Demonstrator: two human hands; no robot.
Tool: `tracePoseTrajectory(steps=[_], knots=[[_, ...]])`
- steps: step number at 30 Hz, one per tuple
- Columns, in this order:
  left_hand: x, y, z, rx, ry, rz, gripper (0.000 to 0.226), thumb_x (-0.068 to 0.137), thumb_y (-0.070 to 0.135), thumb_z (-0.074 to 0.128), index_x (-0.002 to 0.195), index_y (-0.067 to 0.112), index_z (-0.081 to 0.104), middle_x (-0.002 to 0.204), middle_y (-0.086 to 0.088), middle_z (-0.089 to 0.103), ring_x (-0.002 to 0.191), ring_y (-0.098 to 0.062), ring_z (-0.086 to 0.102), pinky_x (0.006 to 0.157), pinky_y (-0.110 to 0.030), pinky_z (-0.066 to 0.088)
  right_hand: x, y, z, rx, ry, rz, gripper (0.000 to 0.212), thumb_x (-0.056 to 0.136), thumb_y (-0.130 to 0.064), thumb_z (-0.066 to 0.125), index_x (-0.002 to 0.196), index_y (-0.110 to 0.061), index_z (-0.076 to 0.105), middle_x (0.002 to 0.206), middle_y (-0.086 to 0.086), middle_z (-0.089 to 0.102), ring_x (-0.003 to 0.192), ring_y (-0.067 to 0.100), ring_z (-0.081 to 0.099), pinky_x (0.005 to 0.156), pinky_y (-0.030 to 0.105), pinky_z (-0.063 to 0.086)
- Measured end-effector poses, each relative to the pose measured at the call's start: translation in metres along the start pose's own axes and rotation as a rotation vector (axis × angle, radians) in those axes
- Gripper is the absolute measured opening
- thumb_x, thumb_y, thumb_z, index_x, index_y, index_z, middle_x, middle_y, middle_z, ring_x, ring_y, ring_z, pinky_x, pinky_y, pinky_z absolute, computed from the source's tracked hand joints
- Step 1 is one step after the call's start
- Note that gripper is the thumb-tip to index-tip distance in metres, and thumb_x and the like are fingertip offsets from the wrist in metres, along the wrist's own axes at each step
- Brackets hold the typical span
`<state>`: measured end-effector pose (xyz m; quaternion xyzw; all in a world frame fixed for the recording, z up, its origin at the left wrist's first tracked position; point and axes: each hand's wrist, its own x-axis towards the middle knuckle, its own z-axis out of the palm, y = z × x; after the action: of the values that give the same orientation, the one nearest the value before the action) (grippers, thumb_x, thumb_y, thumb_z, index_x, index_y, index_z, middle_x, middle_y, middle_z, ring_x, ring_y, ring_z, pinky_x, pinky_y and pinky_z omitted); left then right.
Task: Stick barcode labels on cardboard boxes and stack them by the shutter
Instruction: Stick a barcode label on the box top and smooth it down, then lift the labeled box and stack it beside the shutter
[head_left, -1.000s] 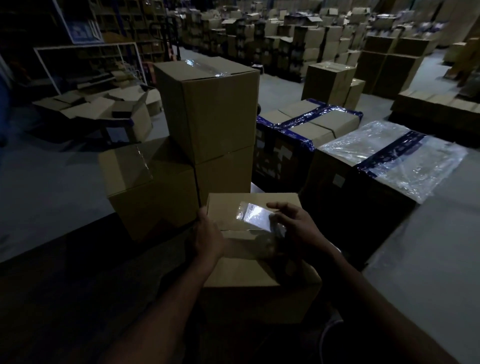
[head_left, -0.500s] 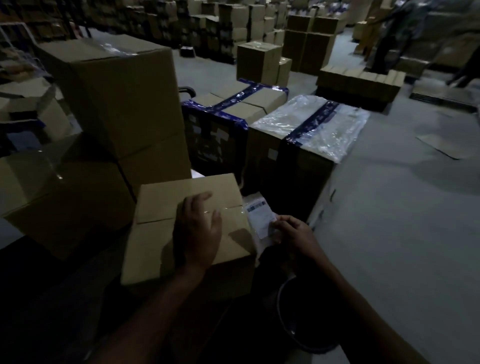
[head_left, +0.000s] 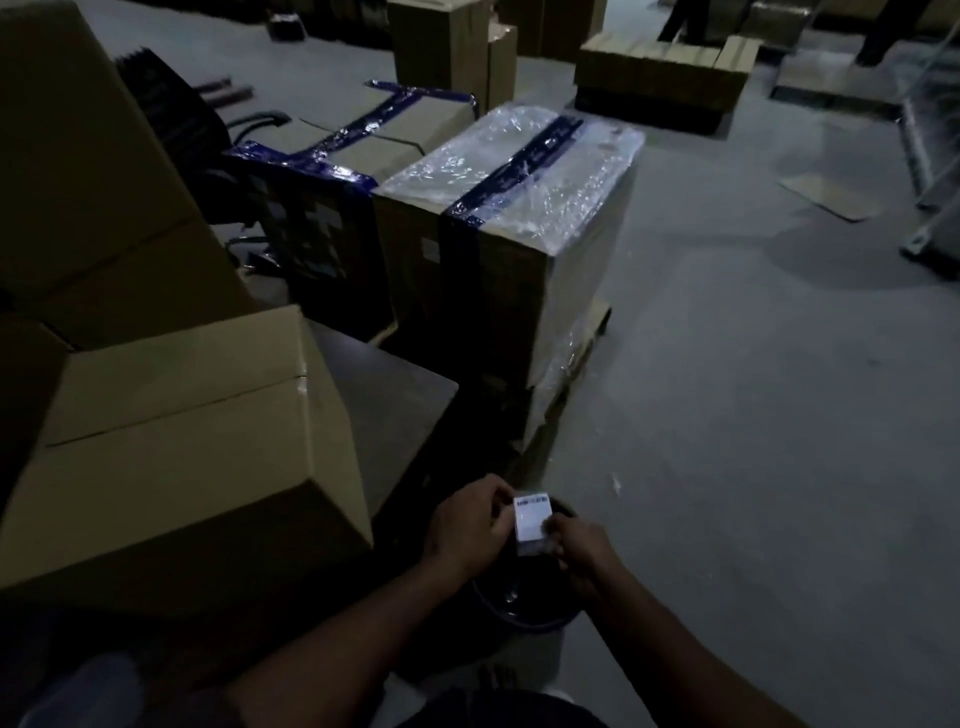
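A small white barcode label (head_left: 531, 522) is held low in the middle of the head view, over a dark round bin (head_left: 524, 608). My left hand (head_left: 467, 525) pinches its left edge and my right hand (head_left: 579, 553) pinches its lower right corner. A closed brown cardboard box (head_left: 182, 447) sits to the left on a dark table (head_left: 389, 395), with neither hand touching it. The room is dim.
Taller cardboard boxes (head_left: 88, 171) stand stacked at the left behind the near box. Two large cartons, one under clear wrap with blue tape (head_left: 519, 208), stand ahead. Bare grey floor (head_left: 753, 415) spreads to the right, with flat cardboard and pallets far back.
My left hand has left the top of the box and joined my right hand on the label. The label has moved off the box, down and right, over the bin. The view has swung right.
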<state>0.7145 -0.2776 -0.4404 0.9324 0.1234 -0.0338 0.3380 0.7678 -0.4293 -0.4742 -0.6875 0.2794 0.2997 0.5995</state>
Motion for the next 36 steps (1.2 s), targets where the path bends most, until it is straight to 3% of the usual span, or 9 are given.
tracePoseTrajectory(steps=[5,9,12,14,16,24,29,33,36], knots=[[0.0,-0.004,0.037,0.05,-0.168,-0.111,0.027,0.09,0.034,0.063,0.117,0.032,0.062,0.1,0.012,0.069,0.096,-0.008,0.065,0.086,-0.026,0.049,0.06,0.043,-0.021,-0.057,0.047,0.103,0.019,0.073,-0.007,0.065,0.087,0.005,0.069,0.08,0.022,0.069,0.071,0.037,0.066,0.066,0.046,0.056],[0.002,0.002,0.042,0.043,-0.137,-0.148,0.027,0.09,0.034,0.064,0.117,0.032,0.062,0.096,0.013,0.068,0.091,-0.005,0.064,0.084,-0.025,0.049,0.075,0.057,-0.031,-0.104,0.0,0.14,0.023,0.077,-0.016,0.077,0.084,0.002,0.065,0.069,0.015,0.061,0.055,0.026,0.054,0.047,0.03,0.043],[0.002,0.002,0.039,0.007,-0.096,-0.17,0.026,0.091,0.034,0.063,0.117,0.032,0.062,0.095,0.014,0.067,0.09,-0.005,0.064,0.084,-0.028,0.052,0.089,0.071,-0.039,-0.206,-0.014,0.141,0.045,0.071,-0.035,0.082,0.097,-0.002,0.066,0.086,0.02,0.067,0.069,0.031,0.063,0.056,0.035,0.049],[0.0,0.002,0.032,-0.012,-0.053,-0.179,0.025,0.093,0.034,0.062,0.117,0.032,0.061,0.095,0.015,0.066,0.089,-0.004,0.063,0.082,-0.028,0.053,0.072,0.057,-0.038,-0.238,-0.059,0.122,0.034,0.079,-0.031,0.078,0.086,0.001,0.066,0.082,0.018,0.068,0.067,0.028,0.062,0.057,0.032,0.048],[0.0,0.001,0.022,-0.04,0.019,-0.176,0.022,0.094,0.034,0.062,0.116,0.032,0.062,0.094,0.015,0.066,0.086,-0.002,0.063,0.08,-0.029,0.054,0.059,0.042,-0.032,-0.254,-0.167,0.077,0.026,0.088,-0.024,0.07,0.073,-0.003,0.066,0.07,0.011,0.062,0.058,0.018,0.055,0.052,0.026,0.043],[-0.012,0.016,-0.042,-0.192,0.418,-0.112,0.021,0.093,0.03,0.065,0.114,0.029,0.065,0.094,0.012,0.072,0.085,-0.005,0.068,0.076,-0.032,0.056,0.004,-0.044,0.027,-0.349,-0.452,-0.364,0.012,0.093,-0.023,0.062,0.082,-0.022,0.066,0.081,0.003,0.067,0.072,0.009,0.06,0.061,0.016,0.049],[-0.027,0.027,-0.104,-0.215,0.701,-0.04,0.021,0.093,0.03,0.066,0.113,0.024,0.067,0.099,0.009,0.07,0.085,-0.003,0.067,0.07,-0.03,0.058,-0.053,-0.097,0.09,-0.315,-0.585,-0.651,0.009,0.091,-0.023,0.065,0.082,-0.023,0.068,0.077,-0.002,0.069,0.071,0.007,0.063,0.065,0.022,0.051],[-0.044,0.013,-0.151,-0.215,0.881,-0.065,0.018,0.094,0.029,0.065,0.111,0.024,0.066,0.097,0.01,0.069,0.084,0.001,0.065,0.067,-0.021,0.057,-0.09,-0.119,0.135,-0.336,-0.646,-0.81,0.019,0.09,-0.028,0.067,0.098,-0.011,0.07,0.088,-0.002,0.071,0.079,0.006,0.065,0.071,0.024,0.051],[-0.058,-0.011,-0.179,-0.176,0.957,-0.147,0.018,0.095,0.034,0.061,0.111,0.026,0.063,0.1,0.014,0.065,0.088,0.003,0.062,0.071,-0.023,0.057,-0.109,-0.121,0.162,-0.388,-0.646,-0.837,0.025,0.09,-0.03,0.066,0.11,-0.017,0.062,0.101,-0.008,0.065,0.087,0.002,0.061,0.069,0.014,0.049]])
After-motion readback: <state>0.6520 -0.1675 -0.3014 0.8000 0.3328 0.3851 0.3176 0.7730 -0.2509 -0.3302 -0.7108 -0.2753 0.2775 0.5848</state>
